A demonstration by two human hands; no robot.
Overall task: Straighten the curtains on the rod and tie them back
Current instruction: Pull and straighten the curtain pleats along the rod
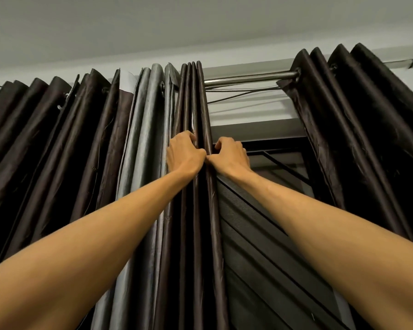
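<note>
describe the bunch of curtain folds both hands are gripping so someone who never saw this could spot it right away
Follow the metal curtain rod leftward from its bare middle stretch to the first fabric it meets. That is the tight bunch of narrow dark brown folds, pinched lower down between the left hand and right hand. Unlike the shiny grey panel just to its left, it is dark and borders the uncovered window.

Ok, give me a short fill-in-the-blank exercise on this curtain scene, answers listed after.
1. Both hands grip the folds of the ____ curtain panel.
2. The left hand and right hand meet at their ____.
3. Between the two dark panels, a stretch of the metal ____ is bare.
4. Left of the gripped folds hangs a ____ panel.

Answers: dark brown; thumbs; rod; grey
</note>
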